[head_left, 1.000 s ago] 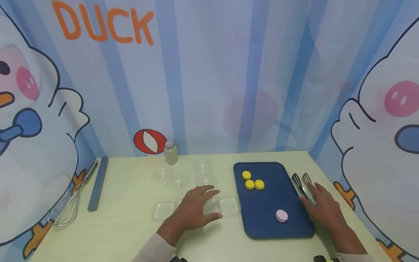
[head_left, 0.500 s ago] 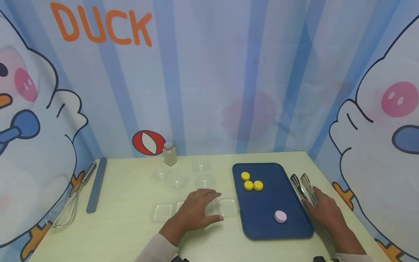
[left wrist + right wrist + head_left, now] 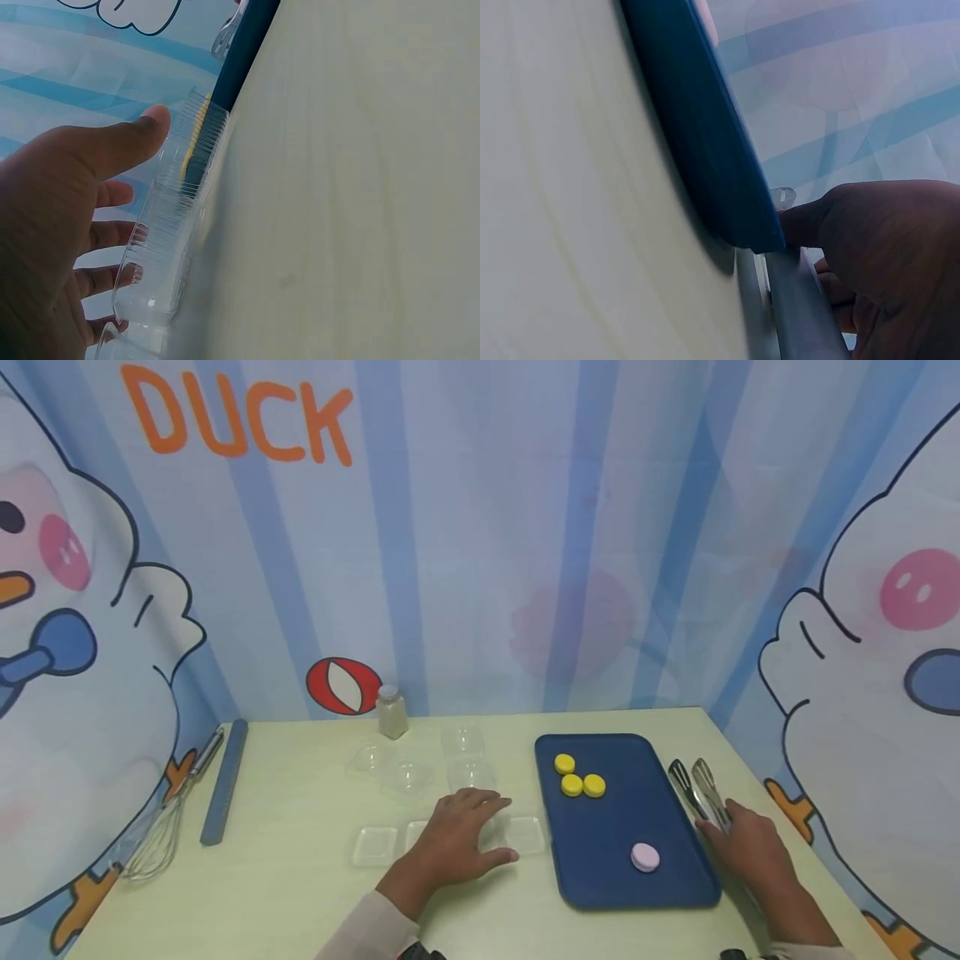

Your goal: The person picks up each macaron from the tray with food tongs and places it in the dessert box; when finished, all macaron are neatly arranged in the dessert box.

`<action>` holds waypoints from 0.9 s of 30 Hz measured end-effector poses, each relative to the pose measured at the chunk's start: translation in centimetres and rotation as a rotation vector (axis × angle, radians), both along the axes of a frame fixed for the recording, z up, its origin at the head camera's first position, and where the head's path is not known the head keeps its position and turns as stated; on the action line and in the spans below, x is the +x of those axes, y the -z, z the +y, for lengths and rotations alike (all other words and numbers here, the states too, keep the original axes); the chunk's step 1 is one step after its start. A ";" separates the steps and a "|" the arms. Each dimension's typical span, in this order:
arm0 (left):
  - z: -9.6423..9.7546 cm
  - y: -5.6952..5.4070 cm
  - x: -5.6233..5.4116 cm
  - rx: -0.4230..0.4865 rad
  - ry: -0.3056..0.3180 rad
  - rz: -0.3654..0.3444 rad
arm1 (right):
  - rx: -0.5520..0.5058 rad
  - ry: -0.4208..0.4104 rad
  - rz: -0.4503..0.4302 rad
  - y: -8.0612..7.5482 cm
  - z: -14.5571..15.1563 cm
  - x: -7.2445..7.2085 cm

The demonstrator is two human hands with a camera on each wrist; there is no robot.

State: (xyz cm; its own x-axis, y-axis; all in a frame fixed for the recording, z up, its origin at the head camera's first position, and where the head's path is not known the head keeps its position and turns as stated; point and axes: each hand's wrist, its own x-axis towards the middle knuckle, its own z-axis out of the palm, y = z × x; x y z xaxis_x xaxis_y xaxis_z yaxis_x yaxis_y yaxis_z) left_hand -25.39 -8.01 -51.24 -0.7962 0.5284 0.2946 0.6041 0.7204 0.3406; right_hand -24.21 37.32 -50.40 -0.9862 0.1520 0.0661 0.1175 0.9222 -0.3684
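My right hand (image 3: 753, 852) grips metal tongs (image 3: 711, 793) beside the right edge of a navy tray (image 3: 633, 814). The tongs' two slotted ends point away and stand apart; in the right wrist view their handles (image 3: 802, 315) run under the hand. On the tray lie three yellow macarons (image 3: 594, 786) and one pink macaron (image 3: 645, 857). My left hand (image 3: 453, 837) hovers over a row of clear plastic boxes (image 3: 524, 835), thumb and fingers spread. From the left wrist, its fingertips overlap a ribbed clear box (image 3: 169, 225), with the fingers behind it and the thumb near its top.
Clear domed lids (image 3: 408, 774) and other clear pieces (image 3: 463, 741) lie behind the boxes. A small capped jar (image 3: 392, 714) stands by the back curtain. At the left lie a whisk (image 3: 161, 839) and a blue-grey bar (image 3: 225, 783). The navy tray sits close to the rightmost box.
My right hand has closed round the tongs and drawn back a little along them. The left hand has shifted slightly right above the boxes. Macarons and tray stay put.
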 end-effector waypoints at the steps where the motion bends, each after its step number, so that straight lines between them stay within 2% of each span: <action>1: 0.1 0.0 0.0 0.007 0.002 0.002 | 0.002 0.001 0.014 0.0 0.1 0.0; 5: 0.4 0.1 -0.2 0.006 -0.001 0.004 | 0.035 -0.007 0.044 0.3 0.3 -0.2; 8: 0.7 0.1 -0.2 0.007 -0.006 -0.011 | 0.038 0.001 0.015 0.4 0.3 -0.3; 21: 1.1 -0.1 -0.1 0.025 -0.036 -0.045 | -0.059 0.027 -0.024 0.5 0.2 -0.3; 27: 1.3 0.0 -0.2 0.011 -0.049 -0.064 | -0.052 0.019 0.018 0.4 0.2 -0.2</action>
State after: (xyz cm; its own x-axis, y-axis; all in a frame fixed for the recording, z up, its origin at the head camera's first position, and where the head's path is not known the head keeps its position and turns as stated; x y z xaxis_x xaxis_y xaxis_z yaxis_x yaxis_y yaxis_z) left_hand -25.57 -6.74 -51.26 -0.8384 0.4856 0.2478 0.5451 0.7443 0.3857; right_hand -24.43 37.52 -50.81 -0.9818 0.1744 0.0757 0.1275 0.8995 -0.4180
